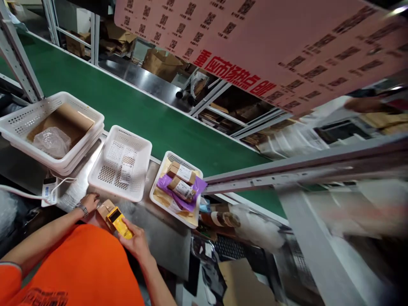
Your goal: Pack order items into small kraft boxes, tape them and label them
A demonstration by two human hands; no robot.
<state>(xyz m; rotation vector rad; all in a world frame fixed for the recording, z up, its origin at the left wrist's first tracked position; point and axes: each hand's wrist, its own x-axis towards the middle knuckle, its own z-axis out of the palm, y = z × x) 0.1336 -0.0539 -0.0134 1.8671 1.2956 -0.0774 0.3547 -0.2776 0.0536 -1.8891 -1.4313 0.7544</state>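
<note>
Shiny steel workbench beside green conveyor belt. On it, L to R: stacked white perforated plastic baskets, single white mesh basket, smaller white tray basket. White power strip w/ cable at left edge.

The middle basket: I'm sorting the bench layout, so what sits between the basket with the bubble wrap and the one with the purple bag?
In the head view, the middle basket, holding only a small labelled item, stands between the bubble-wrap basket and the purple-bag basket.
</note>
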